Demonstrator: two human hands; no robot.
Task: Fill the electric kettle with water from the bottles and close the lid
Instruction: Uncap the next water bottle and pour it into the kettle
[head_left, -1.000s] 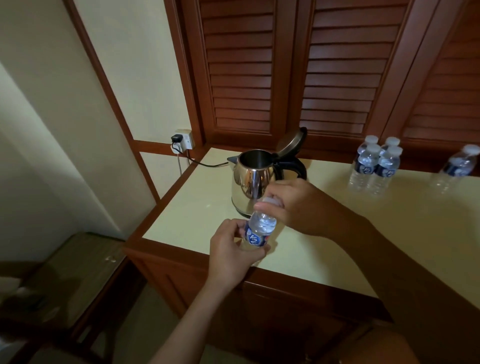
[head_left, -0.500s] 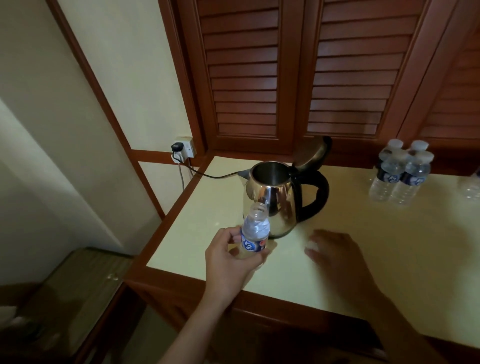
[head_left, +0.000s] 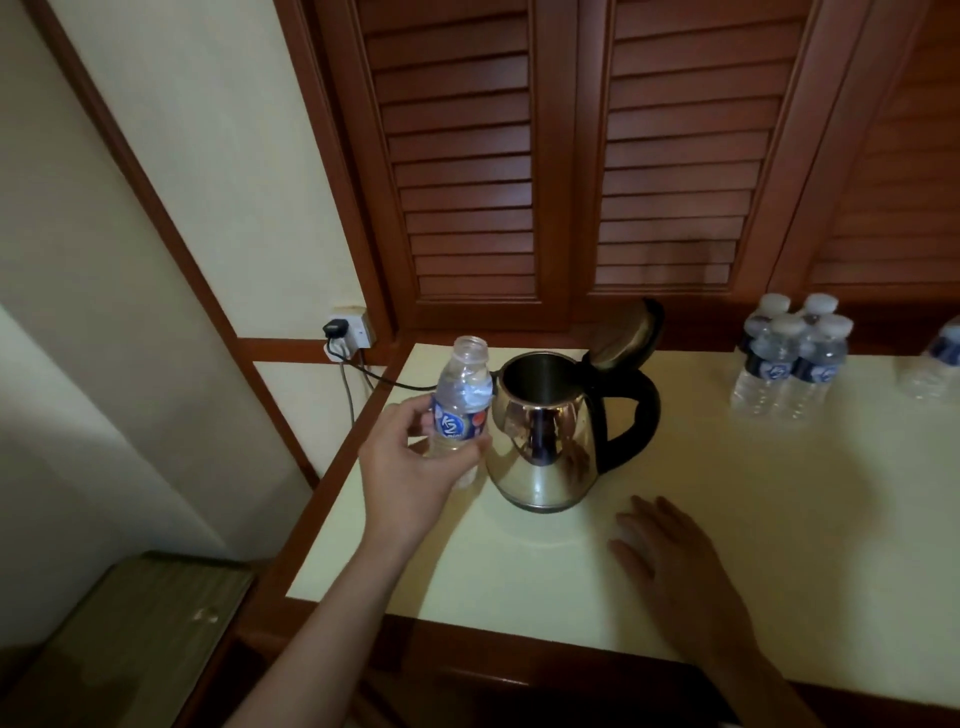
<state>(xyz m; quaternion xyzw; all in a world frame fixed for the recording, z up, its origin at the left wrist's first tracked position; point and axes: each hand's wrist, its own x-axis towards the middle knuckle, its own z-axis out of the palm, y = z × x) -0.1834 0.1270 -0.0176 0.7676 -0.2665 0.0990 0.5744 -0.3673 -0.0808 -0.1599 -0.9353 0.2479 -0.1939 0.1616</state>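
A steel electric kettle (head_left: 545, 441) with a black handle stands on the cream countertop (head_left: 779, 493), its lid (head_left: 626, 332) tipped up and open. My left hand (head_left: 410, 467) grips a small uncapped water bottle (head_left: 462, 400) with a blue label, upright and raised just left of the kettle's mouth. My right hand (head_left: 675, 577) rests flat on the counter in front of the kettle, fingers spread. Whether the cap lies under it is hidden.
Several sealed water bottles (head_left: 789, 358) stand at the back right, with another bottle (head_left: 940, 364) at the right edge. A black cord (head_left: 384, 379) runs from the kettle to a wall socket (head_left: 348, 330). Louvred wooden doors rise behind the counter. A lower side table (head_left: 130, 639) sits at the left.
My right hand left the bottle's top, which now shows no cap, and came down onto the counter. My left hand lifted the open bottle up beside the kettle's mouth.
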